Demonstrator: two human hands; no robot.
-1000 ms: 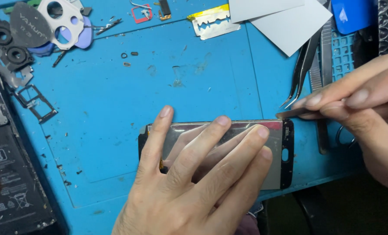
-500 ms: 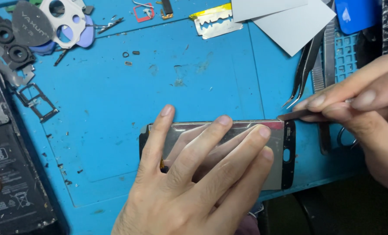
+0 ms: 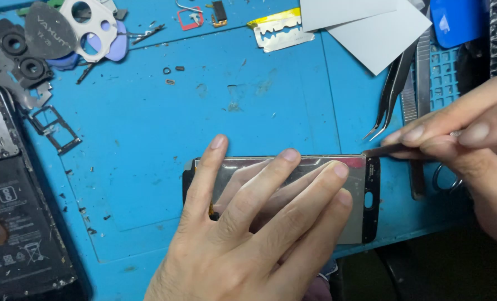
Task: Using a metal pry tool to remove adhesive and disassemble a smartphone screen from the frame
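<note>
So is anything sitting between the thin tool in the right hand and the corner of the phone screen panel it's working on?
Nothing visible does. The right hand holds the thin tool with its tip already at the top right corner of the screen panel. The left hand presses flat on the panel further left, clear of that corner. The tweezers lie apart, above.

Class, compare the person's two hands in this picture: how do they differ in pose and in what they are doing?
The left hand lies flat, fingers spread, pressing on the phone screen panel; the right hand is pinched, fingertips together. The left hand holds no tool; the right hand grips a thin blade tool whose tip meets the panel's top right corner. Both are bare and work on the same panel over the blue mat.
</note>
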